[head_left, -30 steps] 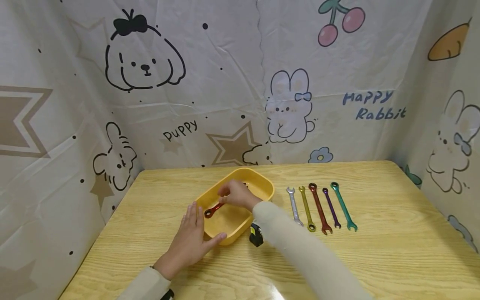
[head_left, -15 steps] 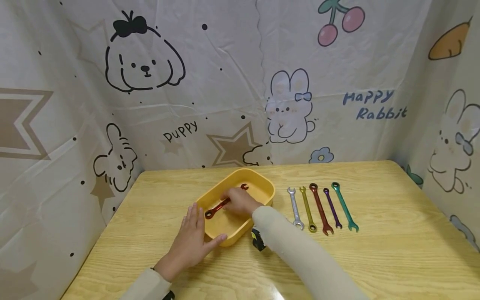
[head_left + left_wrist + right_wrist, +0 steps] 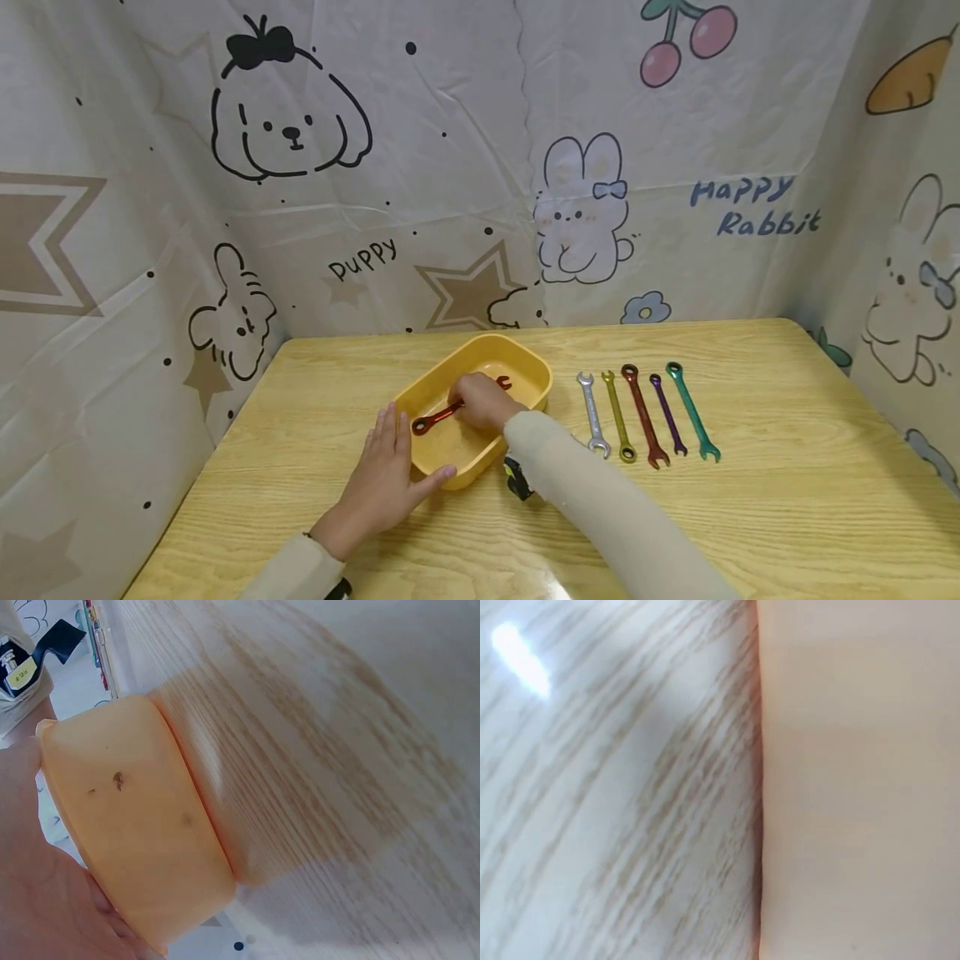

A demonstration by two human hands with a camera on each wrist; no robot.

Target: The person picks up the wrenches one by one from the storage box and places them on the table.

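Observation:
A yellow plastic bin (image 3: 467,477) stands at a slant on the wooden table, and its outer wall (image 3: 135,817) fills much of the left wrist view. My left hand (image 3: 377,479) rests against the bin's near left corner, fingers straight along the left end and thumb spread along the near side. Inside the bin, my right hand (image 3: 482,402) grips a red combination wrench (image 3: 437,417) by its middle. The wrench's ring end points left and its open jaw end shows beyond the knuckles. Right fingertips are hidden; the right wrist view has only the bin wall (image 3: 862,795) and table.
Right of the bin lies a row of wrenches: silver (image 3: 592,412), yellow-green (image 3: 618,417), dark red (image 3: 643,415), purple (image 3: 667,414) and teal (image 3: 692,410). Printed curtains (image 3: 450,192) stand behind the table (image 3: 787,467) and at both sides.
My right hand has sunk lower into the bin and shifted slightly right and nearer. The red wrench has turned a little, its open end moving right and nearer. My left hand has stayed put.

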